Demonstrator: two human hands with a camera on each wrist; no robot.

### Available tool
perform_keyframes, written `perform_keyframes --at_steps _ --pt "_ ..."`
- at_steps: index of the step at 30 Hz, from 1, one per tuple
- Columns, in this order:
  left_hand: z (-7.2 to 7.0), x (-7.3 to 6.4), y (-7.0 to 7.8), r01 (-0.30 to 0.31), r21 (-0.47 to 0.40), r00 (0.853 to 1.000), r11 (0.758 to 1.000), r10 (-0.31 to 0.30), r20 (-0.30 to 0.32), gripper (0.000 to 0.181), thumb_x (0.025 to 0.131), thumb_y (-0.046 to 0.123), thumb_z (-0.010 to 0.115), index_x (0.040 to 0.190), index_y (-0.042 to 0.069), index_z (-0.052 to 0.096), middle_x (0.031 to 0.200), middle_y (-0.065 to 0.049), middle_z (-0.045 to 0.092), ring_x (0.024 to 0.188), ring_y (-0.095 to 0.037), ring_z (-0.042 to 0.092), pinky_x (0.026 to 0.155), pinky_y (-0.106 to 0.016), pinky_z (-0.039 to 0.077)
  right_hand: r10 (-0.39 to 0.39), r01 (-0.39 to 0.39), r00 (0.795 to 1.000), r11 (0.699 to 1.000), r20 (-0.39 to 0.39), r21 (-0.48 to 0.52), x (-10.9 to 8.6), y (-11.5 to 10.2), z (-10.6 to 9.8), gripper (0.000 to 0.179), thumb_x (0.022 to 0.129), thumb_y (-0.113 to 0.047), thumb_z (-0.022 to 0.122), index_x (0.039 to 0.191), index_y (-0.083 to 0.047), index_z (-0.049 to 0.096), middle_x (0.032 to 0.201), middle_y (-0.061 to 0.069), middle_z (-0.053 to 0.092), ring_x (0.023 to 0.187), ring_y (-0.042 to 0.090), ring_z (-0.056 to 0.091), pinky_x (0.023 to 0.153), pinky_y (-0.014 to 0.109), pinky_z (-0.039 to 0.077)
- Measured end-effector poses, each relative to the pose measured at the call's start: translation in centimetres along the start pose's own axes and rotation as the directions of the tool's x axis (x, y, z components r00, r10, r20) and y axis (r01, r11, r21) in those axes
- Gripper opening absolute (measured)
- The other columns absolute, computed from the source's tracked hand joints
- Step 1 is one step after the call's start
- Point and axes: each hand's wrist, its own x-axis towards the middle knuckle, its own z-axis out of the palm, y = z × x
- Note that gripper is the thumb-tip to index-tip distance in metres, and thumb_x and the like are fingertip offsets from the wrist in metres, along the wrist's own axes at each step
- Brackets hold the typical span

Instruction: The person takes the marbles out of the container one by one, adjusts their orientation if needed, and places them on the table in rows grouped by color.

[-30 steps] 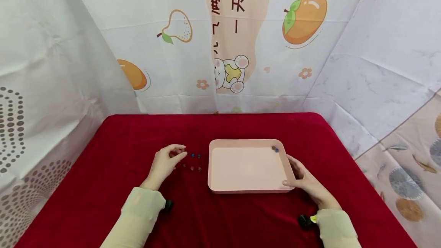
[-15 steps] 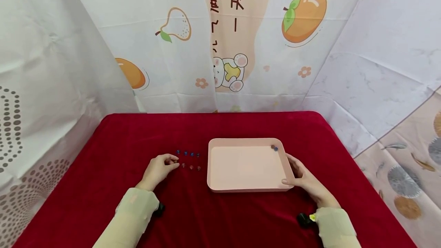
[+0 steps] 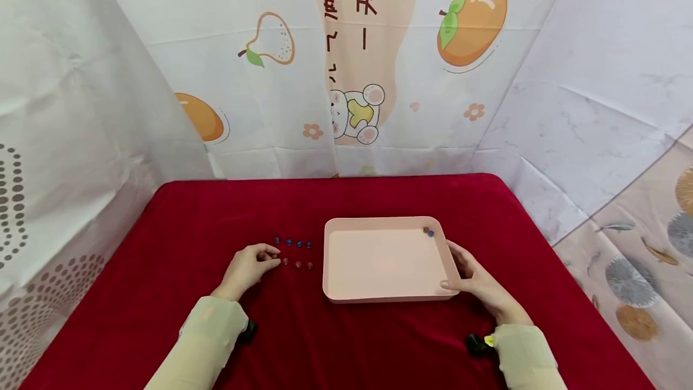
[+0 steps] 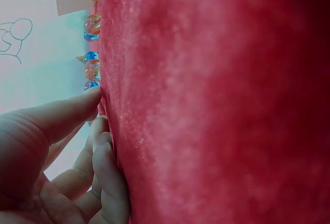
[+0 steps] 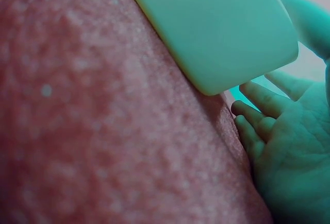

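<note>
My left hand (image 3: 246, 271) is low on the red cloth, thumb and fingertips pinching an orange-brown glass marble (image 3: 275, 256) at the left end of the nearer row. Three orange marbles (image 3: 298, 264) continue that row to the right. Behind it runs a row of several blue marbles (image 3: 289, 242). In the left wrist view, orange marbles (image 4: 92, 70) stand past the thumb tip; the pinched one is hidden there. My right hand (image 3: 479, 284) grips the pale pink tray (image 3: 381, 300) at its right side, thumb over the rim. A brown marble (image 3: 426, 230) and a blue one (image 3: 431, 233) lie in its far right corner.
The red cloth (image 3: 346, 348) covers the table up to its far edge. White printed curtains (image 3: 260, 107) hang behind and at both sides. A dark wrist camera (image 3: 248, 330) sits under the left sleeve, another dark camera (image 3: 476, 345) by the right.
My left hand has drawn back from the blue row and moved left to the near row's end, uncovering blue marbles. For the last half second it stays there. My right hand keeps its grip.
</note>
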Motion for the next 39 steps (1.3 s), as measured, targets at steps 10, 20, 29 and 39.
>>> perform_keyframes --at_steps 10,20,29,39 --pt "0.11 0.03 0.20 0.006 0.019 1.000 1.000 -0.006 0.004 0.022 0.092 0.017 0.070 0.113 0.009 0.071 0.092 -0.006 0.066 0.060 -0.016 0.054 0.055 -0.029 0.049 0.006 -0.006 1.000 1.000 -0.006 0.001 -0.03 0.03 0.00 0.087 0.088 -0.009 0.071 0.158 -0.011 0.019 0.161 0.017 0.023 0.127 -0.003 0.044 0.097 0.011 0.040" --pt "0.17 0.04 0.44 0.013 0.038 1.000 0.999 -0.014 0.015 0.024 0.093 0.017 0.069 0.115 0.008 0.071 0.091 -0.006 0.066 0.057 -0.016 0.053 0.055 -0.029 0.048 0.013 -0.013 1.000 1.000 -0.007 0.005 0.01 0.13 -0.08 0.088 0.088 -0.009 0.072 0.158 -0.011 0.018 0.162 0.017 0.022 0.128 -0.003 0.042 0.097 0.011 0.040" --pt "0.22 0.04 0.36 0.007 0.047 1.000 0.999 -0.007 0.019 0.025 0.093 0.019 0.069 0.116 0.009 0.070 0.091 -0.005 0.066 0.057 -0.016 0.053 0.054 -0.030 0.047 0.002 -0.002 1.000 1.000 0.000 0.015 0.06 0.20 -0.14 0.086 0.088 -0.008 0.070 0.158 -0.012 0.019 0.161 0.017 0.023 0.128 0.001 0.043 0.097 0.012 0.040" --pt "-0.31 -0.28 0.84 -0.009 0.044 1.000 0.999 0.008 0.028 0.030 0.092 0.019 0.070 0.120 0.007 0.068 0.093 -0.006 0.067 0.063 -0.016 0.056 0.057 -0.029 0.049 0.015 -0.015 1.000 1.000 -0.006 0.023 0.02 0.33 -0.15 0.087 0.088 -0.009 0.071 0.158 -0.014 0.019 0.161 0.016 0.024 0.129 0.000 0.043 0.098 0.012 0.040"
